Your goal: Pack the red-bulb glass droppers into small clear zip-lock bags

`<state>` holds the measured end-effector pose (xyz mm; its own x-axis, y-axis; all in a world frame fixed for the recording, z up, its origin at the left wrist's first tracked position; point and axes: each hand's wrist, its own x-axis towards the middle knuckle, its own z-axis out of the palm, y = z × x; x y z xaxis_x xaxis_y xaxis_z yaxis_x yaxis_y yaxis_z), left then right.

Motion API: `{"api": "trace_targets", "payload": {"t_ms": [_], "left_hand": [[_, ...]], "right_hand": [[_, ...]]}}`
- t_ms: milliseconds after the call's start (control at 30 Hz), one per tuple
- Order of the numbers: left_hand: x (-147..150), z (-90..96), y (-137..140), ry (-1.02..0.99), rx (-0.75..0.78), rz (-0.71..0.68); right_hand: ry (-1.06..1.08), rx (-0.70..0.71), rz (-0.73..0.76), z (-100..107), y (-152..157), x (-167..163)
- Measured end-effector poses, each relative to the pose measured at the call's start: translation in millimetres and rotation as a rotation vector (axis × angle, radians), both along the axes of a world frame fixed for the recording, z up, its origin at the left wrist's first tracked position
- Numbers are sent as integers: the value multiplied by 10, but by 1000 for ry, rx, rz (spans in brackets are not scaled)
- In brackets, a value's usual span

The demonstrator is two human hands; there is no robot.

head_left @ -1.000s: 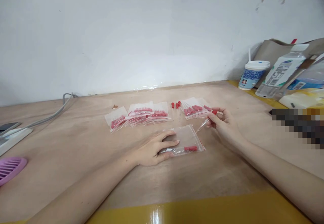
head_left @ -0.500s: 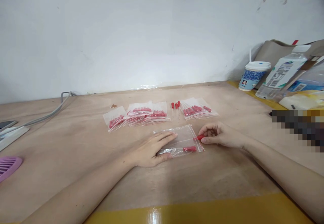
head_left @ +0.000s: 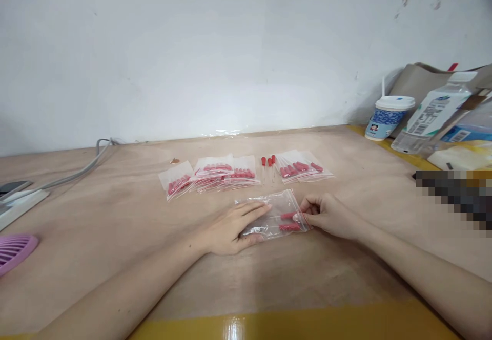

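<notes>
My left hand (head_left: 236, 230) lies flat with fingers stretched over a clear zip bag (head_left: 274, 207), pressing it to the table. At the bag's mouth on the right, my right hand (head_left: 326, 217) pinches a red-bulbed dropper (head_left: 289, 216). Its red part now lies inside the bag, with the fingertips at the bag's opening. Another red dropper bulb (head_left: 289, 227) rests just below it in the same bag. Clear stems inside the bag are hard to make out. Behind the bag stand out three loose red-bulbed droppers (head_left: 269, 162) lying side by side.
Filled zip bags (head_left: 211, 171) with red bulbs overlap at the back left; more filled bags (head_left: 303, 167) lie right of centre. A paper cup (head_left: 388, 117) and plastic bottle (head_left: 432, 114) stand at the far right. A grey cable (head_left: 86, 168) and purple grille (head_left: 17, 252) are at left.
My right hand has moved left to the bag's mouth, and the red dropper bulb has slid from the opening into the bag. My left hand stays on the bag.
</notes>
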<state>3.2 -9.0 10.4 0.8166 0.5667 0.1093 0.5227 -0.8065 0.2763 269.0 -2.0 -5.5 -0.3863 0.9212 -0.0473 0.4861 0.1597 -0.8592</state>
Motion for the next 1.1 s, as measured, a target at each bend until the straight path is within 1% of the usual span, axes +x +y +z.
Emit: {"api": "trace_targets", "payload": {"t_ms": [133,267,433,500,600,667,800,933,1067,1100], "left_hand": [[-1,-16,14,19,8,-13],[11,-12,24,15,-3,-27],[23,18,27,-8,-55,-33],[24,24,31,-6,-68,-30],[23,22,35,-2,-61,-27],[21,16,33,-6,-45,-27],[13,-2,21,-17,-12,-21],[12,-4,6,-46,-2,-6],[26,17,2,-39,-23,-4],[29,22,5,-28,-32,-8]], "right_hand": [[-19,81,144,46,18,25],[-25,108,99,47,34,49],[-13,48,69,33,26,36],[3,21,91,49,26,42],[26,-48,170,79,26,64],[43,-65,181,83,26,69],[45,-46,150,49,34,42],[10,40,79,20,57,19],[39,-36,110,20,88,76],[55,-36,106,26,102,99]]}}
